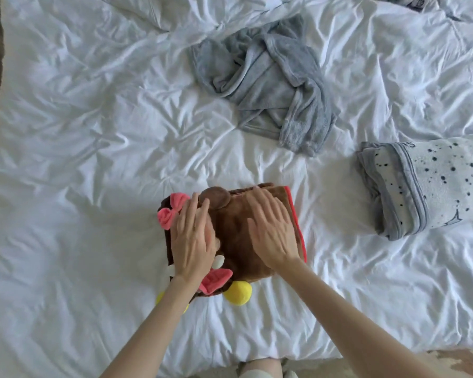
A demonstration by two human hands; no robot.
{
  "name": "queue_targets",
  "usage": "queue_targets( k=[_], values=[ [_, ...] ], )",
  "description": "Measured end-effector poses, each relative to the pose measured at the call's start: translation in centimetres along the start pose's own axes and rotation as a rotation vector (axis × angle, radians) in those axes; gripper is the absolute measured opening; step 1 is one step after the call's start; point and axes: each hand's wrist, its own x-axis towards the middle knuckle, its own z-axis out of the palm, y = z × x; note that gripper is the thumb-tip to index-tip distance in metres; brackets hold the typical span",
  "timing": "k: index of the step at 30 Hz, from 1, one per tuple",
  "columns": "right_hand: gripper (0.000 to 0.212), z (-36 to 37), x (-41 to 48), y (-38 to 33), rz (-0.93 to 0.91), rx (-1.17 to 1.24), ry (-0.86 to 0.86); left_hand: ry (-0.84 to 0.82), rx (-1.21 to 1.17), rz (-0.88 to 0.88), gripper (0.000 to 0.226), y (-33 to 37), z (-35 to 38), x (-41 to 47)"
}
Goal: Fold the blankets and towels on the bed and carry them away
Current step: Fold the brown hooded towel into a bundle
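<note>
A folded brown plush blanket [236, 236] with pink bows, a round brown ear and yellow pom-poms lies on the white bed [93, 159] near its front edge. My left hand [194, 238] rests flat on the blanket's left half, fingers spread. My right hand [273, 236] presses flat on its right half beside the red-trimmed edge. Neither hand grips anything. A crumpled grey towel [271, 80] lies unfolded further back in the middle of the bed. A folded pale blanket with dark speckles and grey trim [432, 186] sits at the right.
Dark patterned fabric [413, 1] peeks in at the top right edge. The bed's front edge runs along the bottom, with floor [462, 361] showing at the lower right and along the left side. My legs and feet [262, 369] stand at the bed's foot.
</note>
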Motion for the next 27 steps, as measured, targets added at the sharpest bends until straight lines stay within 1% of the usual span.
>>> queue_targets(
  k=[2,3,6,9,14,19,21,23,25,27],
  values=[
    [0.053,2.2,0.5,0.1,-0.129,-0.085,-0.123,-0.139,0.113,0.039,0.05,-1.4,1.8,-1.2],
    [0.053,3.3,0.7,0.7,-0.151,-0.119,-0.172,-0.174,0.154,0.058,0.051,-2.0,2.9,-1.4],
    [0.054,6.4,1.0,2.7,-0.131,-0.17,-0.231,-0.178,0.187,0.079,0.051,-3.8,6.0,-1.5],
    [0.055,9.1,1.6,4.2,-0.129,-0.173,-0.2,-0.141,0.189,0.07,0.052,-4.7,8.9,-1.5],
    [0.057,12.4,1.2,5.4,-0.157,-0.149,-0.058,-0.051,0.179,0.087,0.054,-5.9,12.0,-2.0],
    [0.058,14.4,0.6,6.1,-0.173,-0.117,0.071,0.012,0.158,0.103,0.054,-6.2,13.5,-2.5],
    [0.057,14.2,0.6,6.0,-0.178,-0.085,0.091,0.013,0.16,0.102,0.054,-6.1,13.3,-2.5],
    [0.057,13.1,0.9,5.6,-0.165,-0.023,0.072,0.0,0.147,0.095,0.053,-5.5,12.3,-2.1],
    [0.057,11.4,1.3,5.1,-0.13,0.066,0.029,-0.015,0.081,0.107,0.05,-4.9,10.4,-1.5],
    [0.059,9.4,1.5,4.7,-0.044,0.177,0.02,0.009,-0.131,0.099,0.046,-4.6,8.1,-1.0]
  ],
)
